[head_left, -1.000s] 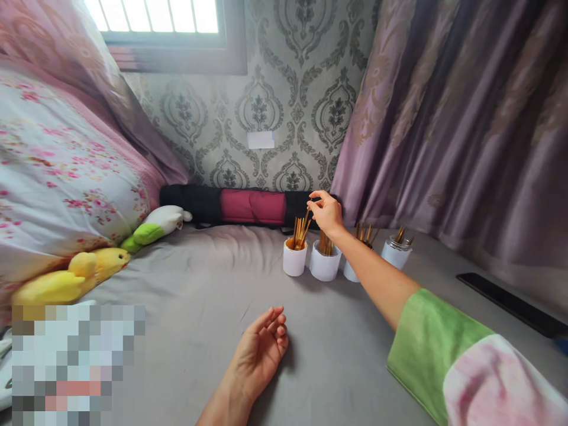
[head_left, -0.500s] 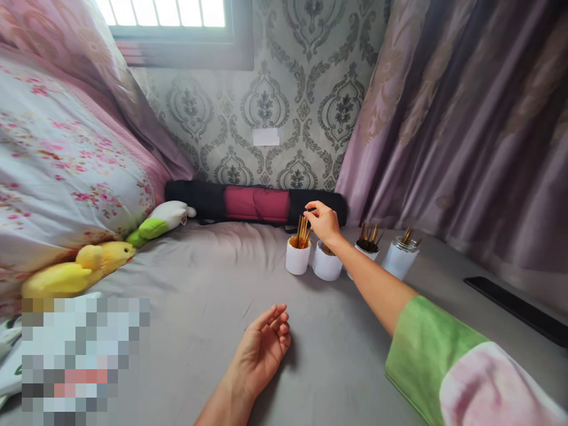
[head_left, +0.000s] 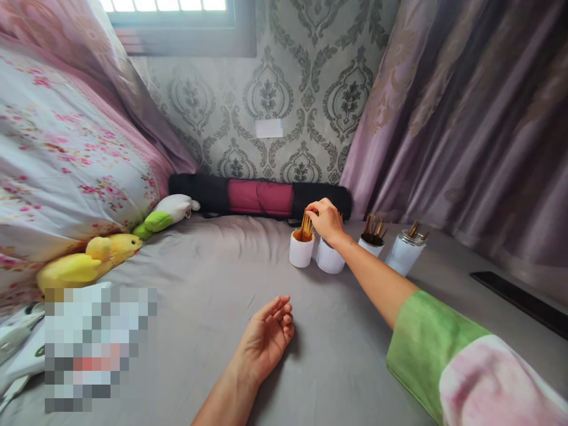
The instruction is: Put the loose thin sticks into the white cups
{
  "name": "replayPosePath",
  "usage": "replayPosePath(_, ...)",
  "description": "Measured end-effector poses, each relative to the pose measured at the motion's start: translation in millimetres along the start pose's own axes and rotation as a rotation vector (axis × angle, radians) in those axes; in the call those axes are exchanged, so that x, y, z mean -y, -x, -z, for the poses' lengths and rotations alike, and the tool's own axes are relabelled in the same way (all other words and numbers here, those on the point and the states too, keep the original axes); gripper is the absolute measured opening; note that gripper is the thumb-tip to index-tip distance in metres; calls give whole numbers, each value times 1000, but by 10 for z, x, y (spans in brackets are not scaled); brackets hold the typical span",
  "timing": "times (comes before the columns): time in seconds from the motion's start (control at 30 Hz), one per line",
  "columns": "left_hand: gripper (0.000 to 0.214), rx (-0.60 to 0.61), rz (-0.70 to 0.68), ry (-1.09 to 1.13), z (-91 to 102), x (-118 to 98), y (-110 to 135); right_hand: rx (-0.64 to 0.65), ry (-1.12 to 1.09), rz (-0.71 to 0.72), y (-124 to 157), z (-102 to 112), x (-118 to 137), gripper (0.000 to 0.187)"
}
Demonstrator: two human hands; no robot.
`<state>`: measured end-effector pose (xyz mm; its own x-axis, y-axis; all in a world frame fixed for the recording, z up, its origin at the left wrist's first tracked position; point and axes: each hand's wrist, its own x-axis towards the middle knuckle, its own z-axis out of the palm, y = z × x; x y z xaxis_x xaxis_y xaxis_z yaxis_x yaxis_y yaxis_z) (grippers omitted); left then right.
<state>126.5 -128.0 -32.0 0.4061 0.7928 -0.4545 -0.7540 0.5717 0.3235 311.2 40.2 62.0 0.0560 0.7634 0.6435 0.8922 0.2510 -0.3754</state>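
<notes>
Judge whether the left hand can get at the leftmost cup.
Probably yes: only sheet shows between the left hand and the near side of the leftmost cup, though the right hand, up by its sticks, may crowd the top.

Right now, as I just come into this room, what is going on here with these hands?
A person's bare right hand has its fingertips at thin golden sticks standing in the leftmost white-wrapped round container; whether it grips one is too small to tell. Three more white-wrapped containers stand to the right, the nearest partly behind that hand. The left hand is loosely curled over the grey cloth, with nothing visible in it.
</notes>
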Motion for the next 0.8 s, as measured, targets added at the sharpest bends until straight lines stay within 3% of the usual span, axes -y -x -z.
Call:
replayPosePath(0.3, 10, 7, 1, 10, 6, -18, -1, 62, 147, -64, -25, 69, -34, 14)
replayPosePath(0.57, 11, 17, -20, 32, 51, -7, 12, 183, 157, -67, -111, 217, -21, 17)
replayPosePath(0.8, 9, -28, -56, -14, 11, 29, 42, 189, 118, -49, -138, 343, -9, 17)
